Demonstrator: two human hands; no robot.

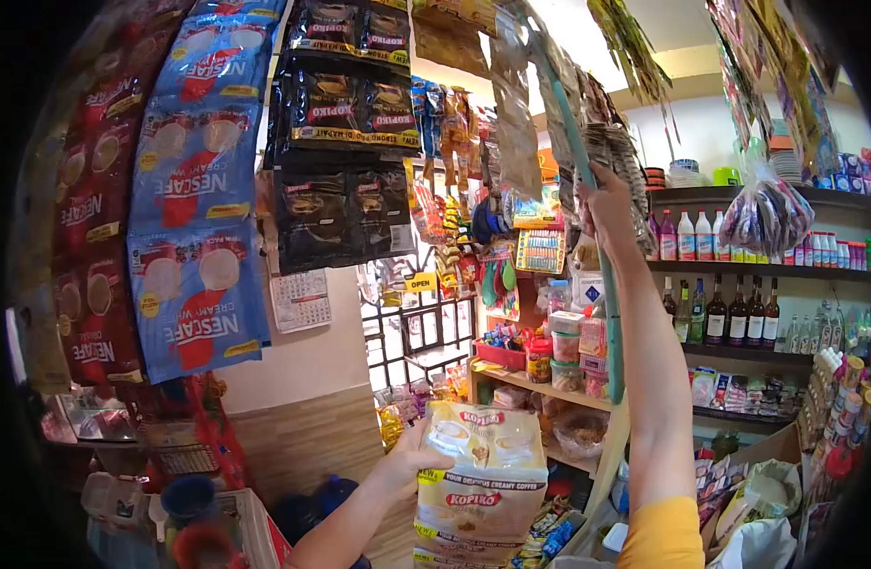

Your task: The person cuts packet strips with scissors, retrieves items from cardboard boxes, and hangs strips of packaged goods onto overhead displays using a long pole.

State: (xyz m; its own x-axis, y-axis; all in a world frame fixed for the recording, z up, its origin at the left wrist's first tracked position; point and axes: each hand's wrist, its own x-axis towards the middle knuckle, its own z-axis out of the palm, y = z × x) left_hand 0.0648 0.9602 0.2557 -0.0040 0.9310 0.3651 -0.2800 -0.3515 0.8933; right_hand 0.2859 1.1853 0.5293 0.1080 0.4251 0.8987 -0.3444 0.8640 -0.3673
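My left hand (pixel 405 467) grips the upper left edge of a cream-coloured strip of Kopiko coffee sachets (pixel 483 507), low in the middle of the view. The strip's lower end runs out of the frame. Raised at the right, my right hand (pixel 606 197) is closed around a long teal pole (pixel 614 332). The pole tilts up to the left, its top among hanging packets near the ceiling. Dark Kopiko sachet strips (pixel 345 209) hang to the left of the pole, with blue Nescafe sachets (pixel 198 294) further left.
A wooden shelf (pixel 549 387) with plastic jars stands ahead. Shelves of bottles (pixel 729 318) line the right wall, where a bag of wrapped goods (pixel 767 213) hangs. A barred opening (pixel 421 332) lies behind. Cups and containers (pixel 193 503) crowd the lower left.
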